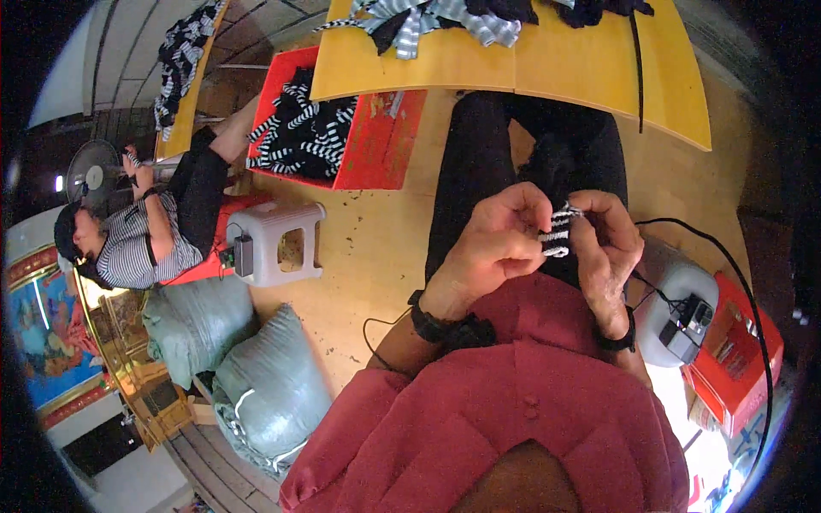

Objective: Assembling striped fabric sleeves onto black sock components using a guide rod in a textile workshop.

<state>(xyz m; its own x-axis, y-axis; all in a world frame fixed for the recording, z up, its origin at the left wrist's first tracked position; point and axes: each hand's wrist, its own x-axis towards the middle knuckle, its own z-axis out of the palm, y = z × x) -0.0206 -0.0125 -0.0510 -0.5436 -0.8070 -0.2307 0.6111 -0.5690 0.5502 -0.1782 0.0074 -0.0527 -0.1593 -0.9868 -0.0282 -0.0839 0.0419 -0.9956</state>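
Between my two hands, above my lap, is a small piece of black-and-white striped knit fabric (556, 233). My left hand (506, 232) pinches its left side between thumb and curled fingers. Thumb and fingers of my right hand (605, 235) grip the upper right edge. The fabric's lower edge looks rolled and hangs free between the hands. Parts of it are hidden behind my fingers. Both wrists wear black bands.
A yellow table (581, 73) ahead bears striped and dark fabric strips (428, 21). To its left stands a red box (389, 141) of striped pieces. Further left, a person (141, 239) sits near a grey stool (278, 244) and green sacks (269, 385). A black cable (753, 299) runs at right.
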